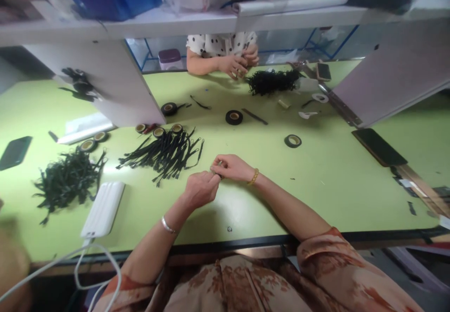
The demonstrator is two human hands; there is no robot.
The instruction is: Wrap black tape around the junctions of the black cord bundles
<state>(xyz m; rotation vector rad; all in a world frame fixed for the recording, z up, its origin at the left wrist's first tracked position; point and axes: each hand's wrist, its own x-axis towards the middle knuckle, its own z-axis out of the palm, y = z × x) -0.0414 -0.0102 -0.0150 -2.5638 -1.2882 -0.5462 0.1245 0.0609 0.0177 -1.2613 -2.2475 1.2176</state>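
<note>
My left hand [202, 189] and my right hand [235, 167] meet over the green table, fingers closed and pinched together. A small dark thing shows between the fingertips, too hidden to make out. Just left of them lies a loose bundle of short black cables [168, 152], some with looped ends. Several rolls of black tape rest around the table, among them one roll [230, 119] beyond my hands and another roll [288, 141] to their right.
A second black pile [68, 180] and a white power bank [103, 209] with a cable are at left. Across the table, a co-worker's hands [237, 63] work beside a black heap [272, 81]. A phone [379, 147] lies right. An overhead shelf [197, 23] and upright panels partition the table.
</note>
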